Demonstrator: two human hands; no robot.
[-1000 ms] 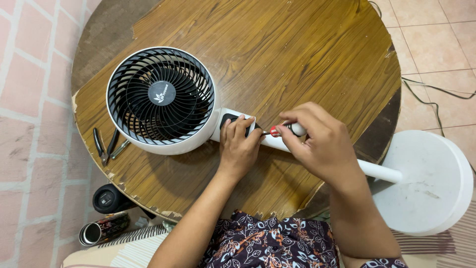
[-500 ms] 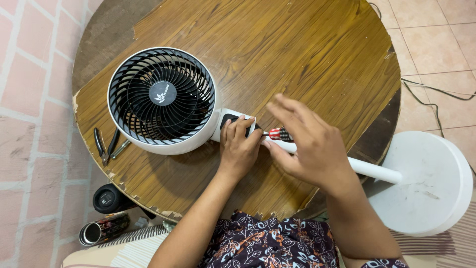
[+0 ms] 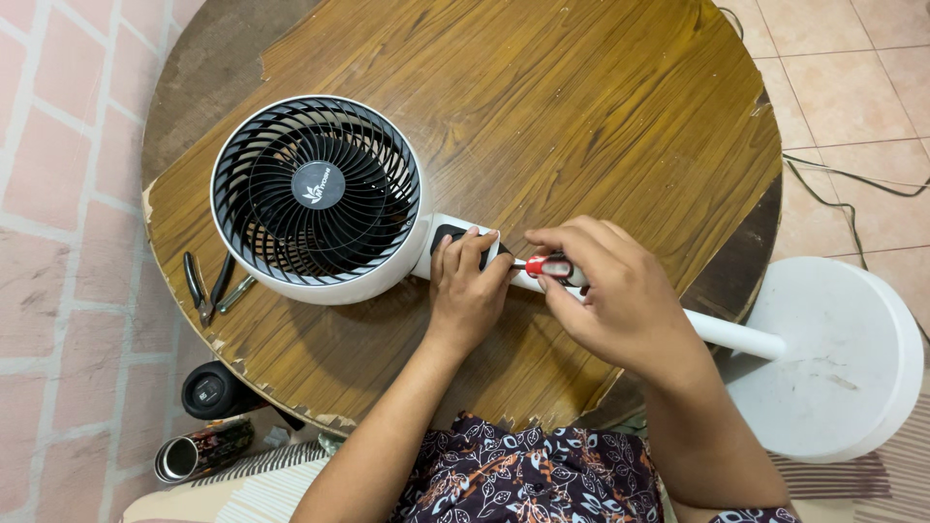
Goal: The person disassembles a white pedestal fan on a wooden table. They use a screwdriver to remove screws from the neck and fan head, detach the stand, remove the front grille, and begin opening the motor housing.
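A white pedestal fan lies flat on a round wooden table [image 3: 581,87]. Its round head with a black grille [image 3: 318,194] points up at the left. Its white pole [image 3: 731,335] runs right to a round white base [image 3: 838,358] hanging off the table edge. My left hand [image 3: 467,289] presses on the fan's neck just right of the head. My right hand [image 3: 615,295] grips a small screwdriver with a red and black handle [image 3: 544,264]. Its tip points left at the neck, beside my left fingers.
Black-handled pliers [image 3: 208,286] lie on the table's left edge below the fan head. A black round object [image 3: 208,389] and a metal cylinder [image 3: 199,450] sit on the tiled floor at lower left. A dark cable [image 3: 852,194] trails across the floor at right.
My right hand's fingers spread apart off the screwdriver half a second ago and have now closed around its handle again. My left hand and the fan have not moved.
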